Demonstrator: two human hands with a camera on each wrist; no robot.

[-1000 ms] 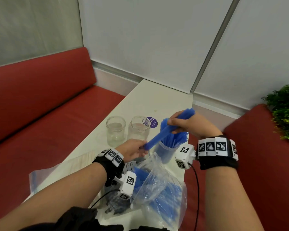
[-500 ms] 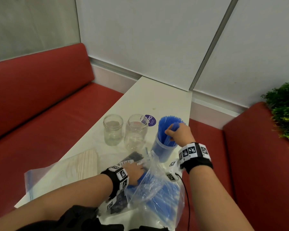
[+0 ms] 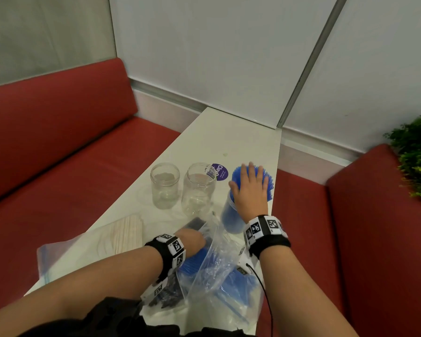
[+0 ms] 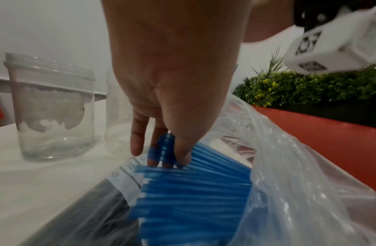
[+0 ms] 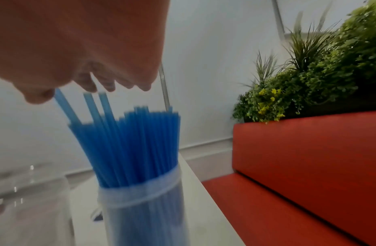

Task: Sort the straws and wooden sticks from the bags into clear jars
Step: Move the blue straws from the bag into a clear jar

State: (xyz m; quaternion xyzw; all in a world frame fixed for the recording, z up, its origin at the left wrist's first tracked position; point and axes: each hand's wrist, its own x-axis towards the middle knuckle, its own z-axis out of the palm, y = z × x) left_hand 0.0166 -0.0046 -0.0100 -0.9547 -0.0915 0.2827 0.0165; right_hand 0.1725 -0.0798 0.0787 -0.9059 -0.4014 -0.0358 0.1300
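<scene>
A booth-style seating nook, of the kind found in a café or office lounge; red upholstered benches (image 3: 58, 147) flank a narrow white table (image 3: 231, 135); pale partition panels (image 3: 204, 52) with a metal strip close the far end; artificial greenery (image 3: 416, 156) tops the right-hand bench back; a round purple sticker (image 3: 220, 171) marks the tabletop.

Straws (image 3: 252, 176) and the loose lot in the bag (image 4: 195, 188): bright blue; jars (image 3: 165, 184), clear glass with whitish label residue. Table (image 3: 231, 137), off-white, bearing a purple round sticker (image 3: 219, 171) with white lettering; wooden sticks (image 3: 128, 231), pale tan. Bench seats (image 3: 58, 132), red; wristbands (image 3: 265, 227), black with black-and-white square-coded tags; plant (image 5: 309, 79), green with yellow flecks.
</scene>
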